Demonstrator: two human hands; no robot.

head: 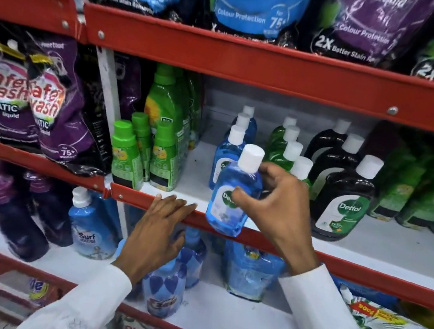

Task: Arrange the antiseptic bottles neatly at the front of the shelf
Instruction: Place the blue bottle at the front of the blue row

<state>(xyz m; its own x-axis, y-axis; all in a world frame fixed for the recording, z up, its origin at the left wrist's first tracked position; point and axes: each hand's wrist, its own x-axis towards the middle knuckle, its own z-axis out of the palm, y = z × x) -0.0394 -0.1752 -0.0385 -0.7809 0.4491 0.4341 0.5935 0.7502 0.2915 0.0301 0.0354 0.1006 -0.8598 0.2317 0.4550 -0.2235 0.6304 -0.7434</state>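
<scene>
Right hand (pixel 270 200) grips a blue bottle (pixel 234 193) with a white cap, thumb across the label, fingers wrapped behind its shoulder. The bottle tilts slightly to the right, and its base overlaps the red front lip (pixel 364 274) of the middle shelf (pixel 387 246); whether the base touches the white shelf surface cannot be told from this angle.

Left hand (pixel 160 230) is open, fingers spread narrow and flat, fingertips resting on the red lip just left of the held bottle. It holds nothing.

Behind the held bottle, a row of blue bottles (pixel 225 160) runs toward the back of the shelf. Just to their right stands a row of green bottles (pixel 286 144) with white caps, partly hidden by the right hand. Further right, a row of dark bottles (pixel 343 198) with white caps; the front one stands near the shelf edge, label facing out.

At the left end of the same shelf, green-capped green bottles (pixel 130 155) stand in a cluster, well apart from the blue row, with bare white shelf between.

Purple pouches (pixel 43 104) fill the bay further left. Blue pouches (pixel 256 0) sit on the shelf above. Both sleeves (pixel 327 323) are white.
</scene>
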